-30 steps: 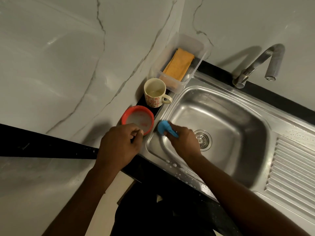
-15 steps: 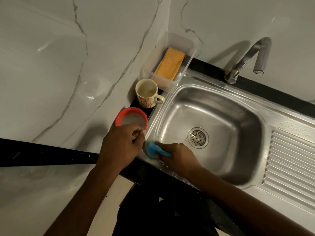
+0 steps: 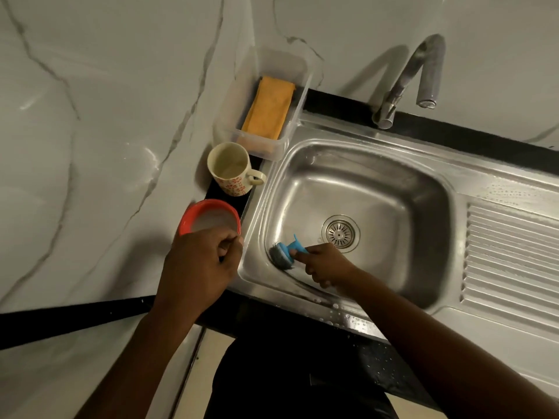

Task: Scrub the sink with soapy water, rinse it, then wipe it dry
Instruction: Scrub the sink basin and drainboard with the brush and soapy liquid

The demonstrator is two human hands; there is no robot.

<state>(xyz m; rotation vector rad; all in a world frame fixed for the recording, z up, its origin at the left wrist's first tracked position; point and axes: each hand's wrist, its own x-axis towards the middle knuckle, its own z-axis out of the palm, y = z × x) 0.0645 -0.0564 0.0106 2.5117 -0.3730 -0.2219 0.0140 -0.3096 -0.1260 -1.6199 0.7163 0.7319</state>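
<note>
Hands apart, right hand (image 3: 326,267) clamped on one scrubber (image 3: 284,252) in sink (image 3: 429,213), left hand (image 3: 196,267) curled by one red bowl (image 3: 190,216), hold unclear, one mug (image 3: 231,184), one cloth (image 3: 269,107).

A: What is seen on the side?
B: A cream mug (image 3: 231,170) with a red flower pattern is set upright on a black countertop (image 3: 335,102), its handle turned to the right.
A: And beyond it?
B: A clear plastic container (image 3: 239,95) is placed just behind the mug, against the wall; whether the two touch cannot be told.
A: What is the backdrop made of?
B: Pale marbled panels (image 3: 106,116) crossed by grey veins are seen above and to the left, and a black band (image 3: 60,322) is run across them lower down.
</note>
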